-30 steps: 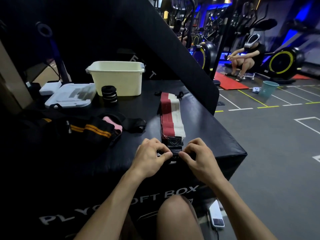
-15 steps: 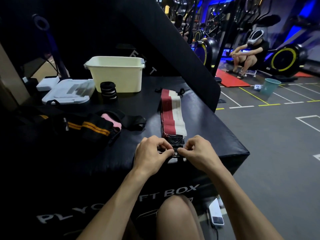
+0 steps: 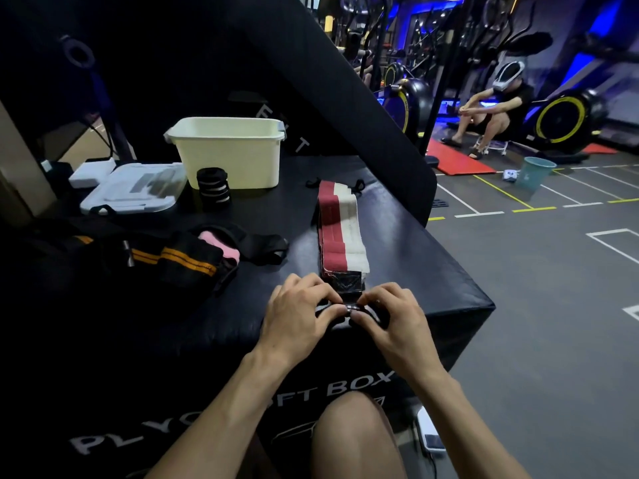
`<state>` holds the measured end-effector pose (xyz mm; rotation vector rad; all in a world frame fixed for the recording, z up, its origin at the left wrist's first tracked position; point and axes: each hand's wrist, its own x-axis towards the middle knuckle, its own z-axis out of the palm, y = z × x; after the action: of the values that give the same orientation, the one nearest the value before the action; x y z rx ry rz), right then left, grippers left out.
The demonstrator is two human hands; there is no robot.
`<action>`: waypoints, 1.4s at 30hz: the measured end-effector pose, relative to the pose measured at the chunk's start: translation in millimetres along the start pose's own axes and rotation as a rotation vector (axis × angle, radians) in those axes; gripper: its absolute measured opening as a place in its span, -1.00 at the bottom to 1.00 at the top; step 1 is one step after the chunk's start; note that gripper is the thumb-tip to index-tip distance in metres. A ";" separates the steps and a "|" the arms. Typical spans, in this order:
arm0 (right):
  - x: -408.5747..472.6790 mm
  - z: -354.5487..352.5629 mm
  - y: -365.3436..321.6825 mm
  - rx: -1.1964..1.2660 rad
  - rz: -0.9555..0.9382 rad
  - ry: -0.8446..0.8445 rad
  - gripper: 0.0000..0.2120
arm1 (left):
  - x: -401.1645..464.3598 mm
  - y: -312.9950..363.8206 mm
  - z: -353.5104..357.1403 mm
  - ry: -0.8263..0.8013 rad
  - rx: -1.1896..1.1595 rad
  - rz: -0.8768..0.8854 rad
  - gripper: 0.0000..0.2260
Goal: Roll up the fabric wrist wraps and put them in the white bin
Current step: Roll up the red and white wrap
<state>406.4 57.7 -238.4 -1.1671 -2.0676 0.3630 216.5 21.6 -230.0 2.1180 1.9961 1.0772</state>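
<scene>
A red and white wrist wrap [image 3: 340, 229] lies stretched out flat on the black plyo box [image 3: 432, 271], its black end nearest me. My left hand [image 3: 297, 312] and my right hand [image 3: 390, 316] pinch that near end between thumbs and fingertips, curling it into a small roll. The white bin [image 3: 230, 150] stands at the back of the box; what it holds is hidden. A rolled black wrap with white stripes [image 3: 212, 188] stands upright just left of the bin. More loose wraps, black with orange stripes [image 3: 173, 261] and pink [image 3: 221, 247], lie in a heap to my left.
A clear plastic lid [image 3: 135, 191] and a small white box [image 3: 91, 174] lie left of the bin. A tall black padded panel [image 3: 345, 98] rises behind. On the gym floor to the right sit a person [image 3: 498, 108], a green bucket [image 3: 536, 174] and exercise bikes. A phone [image 3: 430, 433] lies by my knee.
The camera has tipped slightly. Both hands stay at the wrap's near end, with the fingertips drawn closer together over the start of the roll.
</scene>
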 end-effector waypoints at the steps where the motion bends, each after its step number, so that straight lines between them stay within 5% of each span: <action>1: 0.8 -0.2 0.3 -0.004 0.001 0.009 -0.86 | -0.3 0.8 0.3 -0.004 0.012 -0.003 -0.82; 7: 9.1 -2.3 -4.7 -0.095 -0.038 -0.001 -0.84 | 1.8 11.4 -0.5 -0.033 0.053 -0.075 -0.76; 14: 20.0 -31.9 -14.7 -0.184 0.010 -0.300 -0.75 | -3.4 16.2 -14.3 -0.182 -0.017 -0.177 -0.74; 20: 50.7 -40.0 -16.0 -0.233 0.088 -0.545 -0.66 | -4.1 17.9 -19.6 -0.103 -0.181 -0.208 -0.86; 25: 63.8 -41.7 -22.9 -0.241 0.147 -0.589 -0.60 | -10.3 10.9 -17.3 -0.057 -0.155 -0.071 -0.87; 33: 51.7 -30.4 -20.6 -0.080 0.200 -0.322 -0.68 | -6.2 1.2 -11.5 -0.034 -0.120 -0.051 -0.86; 42: 6.4 -1.0 -0.1 -0.190 -0.326 0.108 -0.91 | -4.9 -1.4 -6.0 -0.017 -0.181 -0.095 -0.87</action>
<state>404.9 62.9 -234.7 -0.9095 -2.1845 -0.0520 212.6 14.9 -228.4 1.9176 1.8907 1.1699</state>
